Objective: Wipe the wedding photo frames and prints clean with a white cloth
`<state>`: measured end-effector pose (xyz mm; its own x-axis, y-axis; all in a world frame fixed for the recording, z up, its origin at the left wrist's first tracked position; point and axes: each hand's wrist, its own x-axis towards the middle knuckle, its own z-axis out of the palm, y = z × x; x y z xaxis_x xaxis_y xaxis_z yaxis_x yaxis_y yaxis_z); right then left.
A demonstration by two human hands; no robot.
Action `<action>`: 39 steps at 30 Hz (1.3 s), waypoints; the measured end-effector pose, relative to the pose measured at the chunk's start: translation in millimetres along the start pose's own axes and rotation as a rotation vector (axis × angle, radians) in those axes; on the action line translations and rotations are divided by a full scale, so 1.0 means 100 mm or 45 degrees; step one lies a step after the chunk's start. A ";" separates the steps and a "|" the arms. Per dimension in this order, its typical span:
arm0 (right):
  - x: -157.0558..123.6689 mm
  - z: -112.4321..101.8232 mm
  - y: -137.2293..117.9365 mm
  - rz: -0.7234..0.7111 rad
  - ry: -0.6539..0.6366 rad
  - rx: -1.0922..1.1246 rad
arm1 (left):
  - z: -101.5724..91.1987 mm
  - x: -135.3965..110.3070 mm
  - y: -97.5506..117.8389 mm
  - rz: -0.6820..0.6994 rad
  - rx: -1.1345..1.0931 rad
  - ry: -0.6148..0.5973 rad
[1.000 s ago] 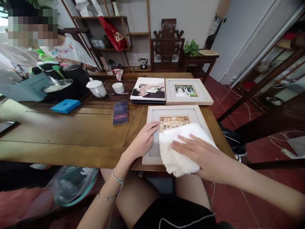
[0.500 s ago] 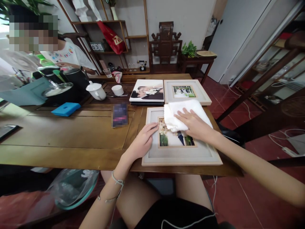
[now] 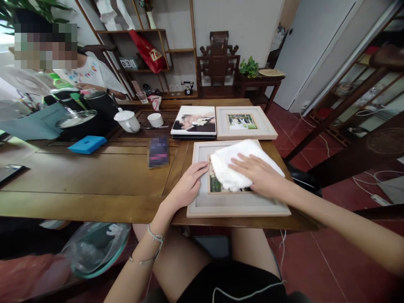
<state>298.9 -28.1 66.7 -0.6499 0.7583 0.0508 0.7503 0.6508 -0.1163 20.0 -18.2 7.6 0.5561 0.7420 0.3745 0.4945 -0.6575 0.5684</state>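
Note:
A pale wooden picture frame (image 3: 240,208) lies flat on the table near its front right corner, with a photo (image 3: 216,184) in its middle. Over much of that photo rests a folded white towel (image 3: 222,168). My right hand (image 3: 252,170) lies flat on the towel with fingers stretched out, pressing it down. At the frame's left side my left hand (image 3: 191,183) rests with its fingers extended, the fingertips touching the frame beside the photo's left edge.
Behind stand another framed photo (image 3: 265,126) and a stack topped by a photo panel (image 3: 202,126). On the wooden table (image 3: 126,176) are a dark booklet (image 3: 158,152), a blue block (image 3: 87,144), a white cup (image 3: 155,120) and a lidded teapot (image 3: 126,120). A person (image 3: 94,71) sits across at left.
My right hand and the towel have moved down and slightly left over the photo, covering more of it. My left hand stays at the frame's left side.

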 end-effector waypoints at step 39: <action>0.08 0.00 -0.95 -0.188 -0.203 -0.186 | 0.02 0.00 0.04 -0.034 0.031 0.033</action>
<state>222.6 -83.5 77.7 -0.7559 0.6468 -0.1014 0.6479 0.7613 0.0262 23.3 -20.6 8.5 0.5254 0.7621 0.3784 0.5252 -0.6403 0.5605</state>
